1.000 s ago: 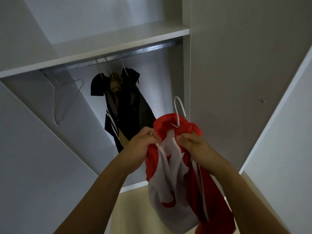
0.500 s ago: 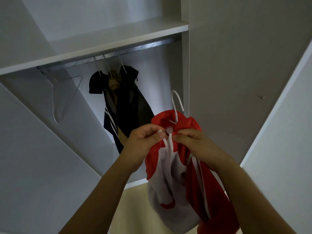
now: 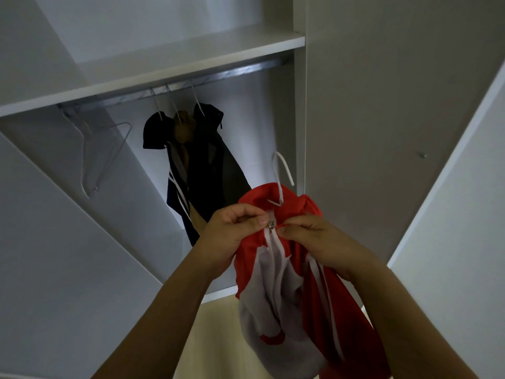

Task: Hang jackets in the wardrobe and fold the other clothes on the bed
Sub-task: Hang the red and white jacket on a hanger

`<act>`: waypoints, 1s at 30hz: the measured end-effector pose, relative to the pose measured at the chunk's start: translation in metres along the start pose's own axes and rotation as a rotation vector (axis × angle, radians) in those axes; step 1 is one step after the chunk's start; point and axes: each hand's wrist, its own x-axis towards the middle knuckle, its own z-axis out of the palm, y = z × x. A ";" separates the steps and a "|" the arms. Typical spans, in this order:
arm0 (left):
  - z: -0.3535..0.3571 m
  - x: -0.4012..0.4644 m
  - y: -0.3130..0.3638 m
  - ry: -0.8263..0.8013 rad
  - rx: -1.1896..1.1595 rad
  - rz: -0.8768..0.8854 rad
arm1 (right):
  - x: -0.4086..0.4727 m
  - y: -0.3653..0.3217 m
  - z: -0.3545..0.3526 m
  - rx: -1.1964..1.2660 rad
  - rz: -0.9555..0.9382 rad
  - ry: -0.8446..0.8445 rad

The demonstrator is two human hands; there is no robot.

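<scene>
A red and grey jacket (image 3: 297, 302) on a white hanger (image 3: 281, 170) is held up in front of the open wardrobe. My left hand (image 3: 232, 231) pinches the collar and zipper pull on the left side of the white zip. At the right of the collar, my right hand (image 3: 314, 239) grips the red fabric. The zip is closed up to the collar. The hanger's hook stands free above the jacket, below the metal rail (image 3: 191, 80).
Three dark and tan jackets (image 3: 196, 165) hang on the rail at the middle. An empty wire hanger (image 3: 101, 157) hangs at the left. A white shelf (image 3: 153, 69) runs above the rail. White wardrobe doors (image 3: 448, 214) stand open on both sides.
The two front edges of the red jacket have come together and the zip has been drawn up to the collar. Both hands have moved closer together near the top.
</scene>
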 end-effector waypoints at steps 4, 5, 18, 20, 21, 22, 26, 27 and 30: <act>-0.001 -0.001 0.000 -0.015 0.021 0.002 | -0.001 0.000 0.000 0.019 0.007 -0.006; -0.001 -0.001 0.000 -0.024 0.028 0.001 | -0.001 0.000 0.000 0.031 0.010 -0.005; 0.000 -0.001 0.000 -0.049 0.079 0.020 | -0.002 0.001 0.000 0.073 0.033 -0.026; 0.001 -0.001 0.001 -0.064 0.100 0.030 | -0.002 0.000 -0.001 0.077 0.045 -0.032; 0.001 -0.001 0.001 -0.068 0.110 0.035 | -0.002 0.000 -0.001 0.076 0.049 -0.033; 0.001 -0.001 0.001 -0.074 0.115 0.040 | -0.002 0.001 -0.001 0.072 0.051 -0.031; 0.002 -0.001 0.004 -0.073 0.165 0.055 | 0.000 0.003 0.000 0.106 0.020 0.006; 0.003 -0.001 0.005 -0.070 0.176 0.055 | 0.001 0.003 0.001 0.135 0.010 0.022; 0.003 -0.001 0.004 -0.083 0.190 0.050 | 0.002 0.004 0.000 0.168 -0.021 0.069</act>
